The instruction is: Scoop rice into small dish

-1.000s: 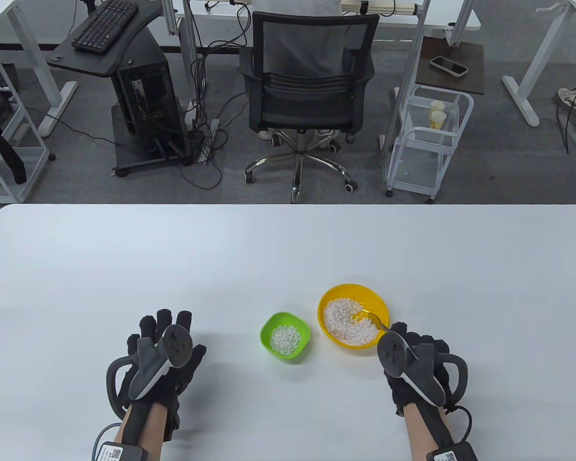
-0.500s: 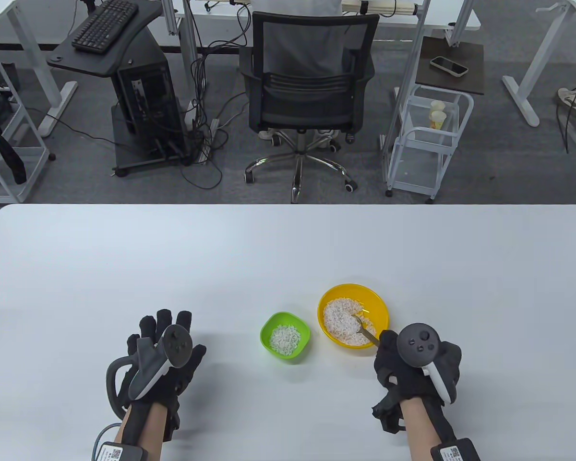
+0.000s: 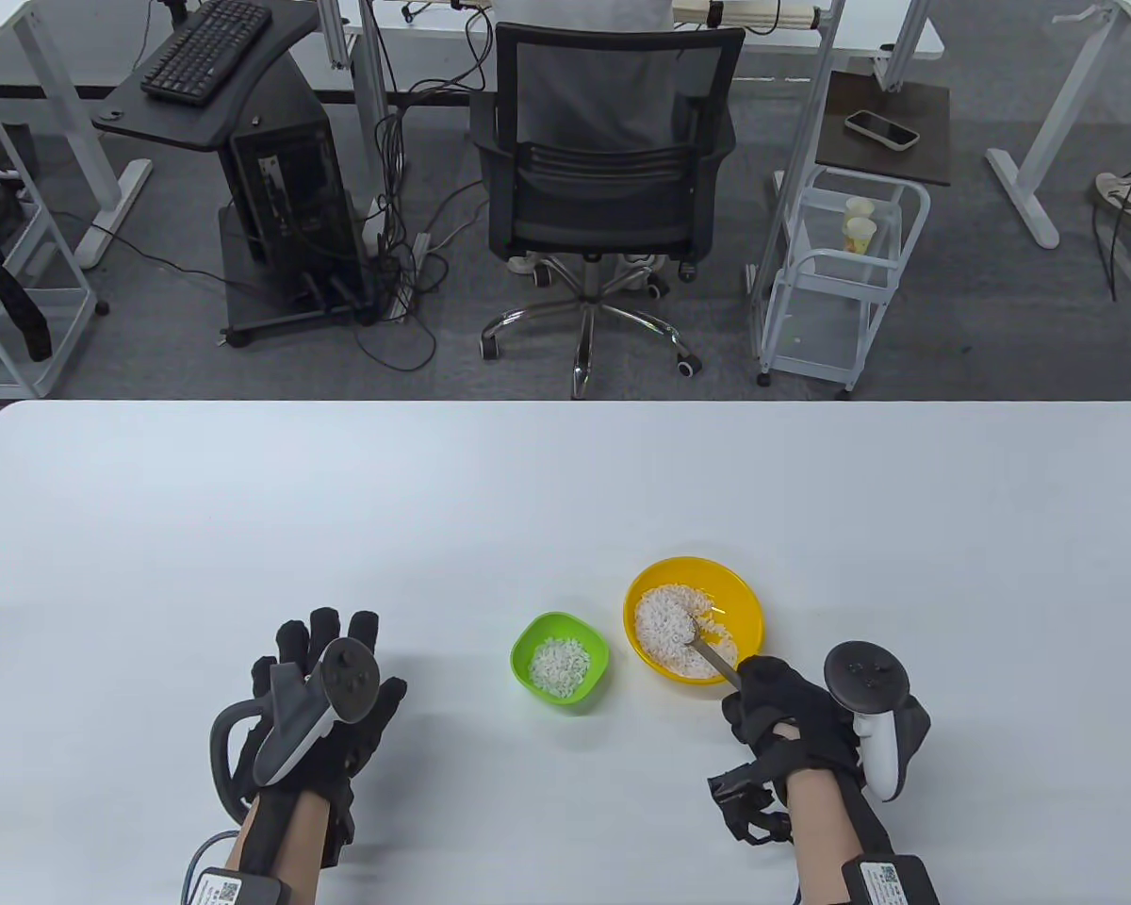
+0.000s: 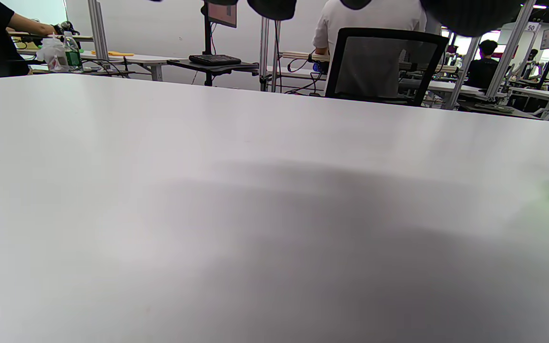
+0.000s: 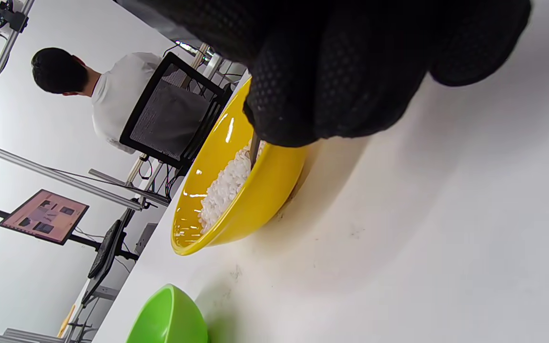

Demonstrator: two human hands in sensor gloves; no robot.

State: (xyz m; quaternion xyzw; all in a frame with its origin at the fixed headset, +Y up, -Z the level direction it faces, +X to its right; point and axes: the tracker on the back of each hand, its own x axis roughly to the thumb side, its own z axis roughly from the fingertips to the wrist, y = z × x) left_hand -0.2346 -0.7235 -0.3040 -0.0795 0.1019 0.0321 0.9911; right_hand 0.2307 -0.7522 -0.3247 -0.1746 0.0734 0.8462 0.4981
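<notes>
Table view, your right hand (image 3: 792,707): at the near right of the white surface (image 3: 434,509), fingers curled round the handle of a metal spoon (image 3: 707,650); this grip is clamped on the spoon.
Table view, spoon: the handle slants from your fingers up and to the left over the near rim of the yellow bowl (image 3: 730,589), and its head lies in the rice (image 3: 664,622) (how much rice sits on the head is too small to tell).
Table view, small dish: the green dish (image 3: 528,636) stands just beside the yellow bowl, on its left, apart from it, with a small heap of rice (image 3: 559,666) inside.
Table view, your left hand (image 3: 325,702): lies on the surface well to the left of the green dish, fingers straight and spread, holding nothing; this grip is apart.
Table view, background: a black office chair (image 3: 603,179) stands beyond the far edge.
Left wrist view: bare surface fills most of the frame; the green dish shows only as a sliver at the right edge; your fingertips hang in dark at the top.
Right wrist view: the camera is tilted; your gloved fingers (image 5: 331,71) cover the spoon's handle over the yellow bowl's near rim, a short piece of metal showing below them against the rice; the green dish's rim shows at the bottom.
</notes>
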